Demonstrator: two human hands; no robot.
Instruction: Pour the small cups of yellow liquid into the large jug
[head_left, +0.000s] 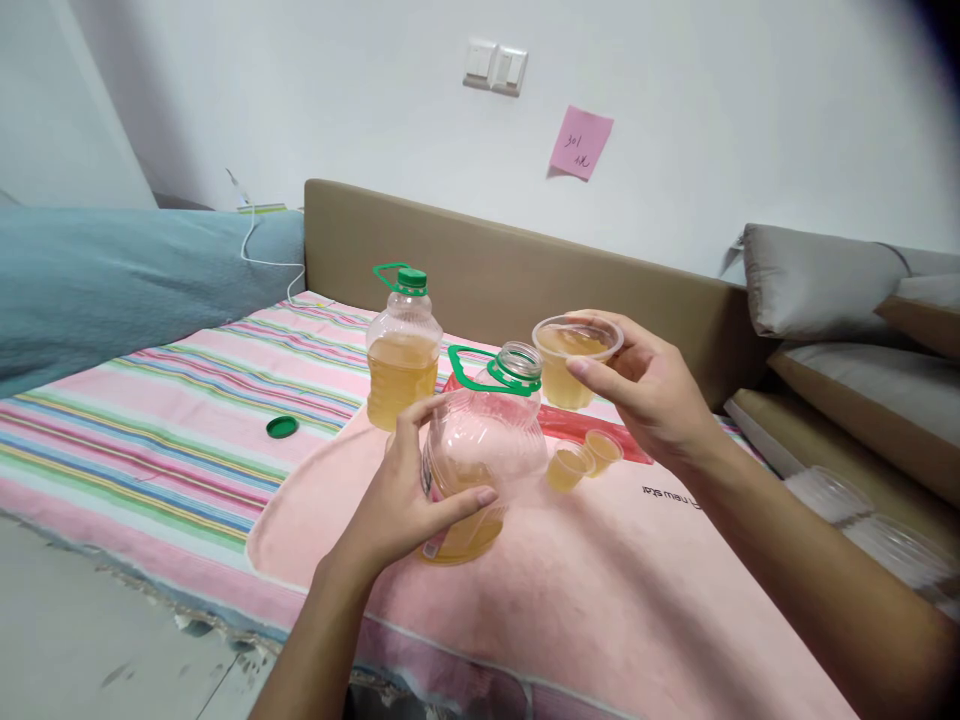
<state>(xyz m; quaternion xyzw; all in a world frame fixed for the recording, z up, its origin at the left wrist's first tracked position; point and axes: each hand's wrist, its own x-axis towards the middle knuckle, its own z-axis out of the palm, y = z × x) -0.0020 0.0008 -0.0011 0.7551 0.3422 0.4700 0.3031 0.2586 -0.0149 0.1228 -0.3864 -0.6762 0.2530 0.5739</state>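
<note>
The left hand [409,490] was wrapped around the belly of an open jug [484,460], thumb toward the camera and fingers spread across the clear plastic, grasping it firmly. The jug stood on the bed sheet [187,420], uncapped, with a green collar and carry loop at its neck; yellow liquid filled only its lowest part. The right hand [649,395] gripped a clear plastic cup [576,360] by the rim and side wall, holding it in the air just beside and slightly above the jug's mouth. The cup held the same yellow liquid and sat roughly level.

Two small cups [583,460] of yellow liquid stood on the sheet below the right hand, just beside the jug and touching each other. Behind the open jug, a second jug [403,345] stood upright, its green cap on and liquid reaching about half its height. A loose green cap [282,427] lay flat on the striped part of the sheet, well apart to the left. A tan headboard [480,260] ran behind the bed; above it, a pink note [581,142] and a wall switch [495,67] were on the white wall.
</note>
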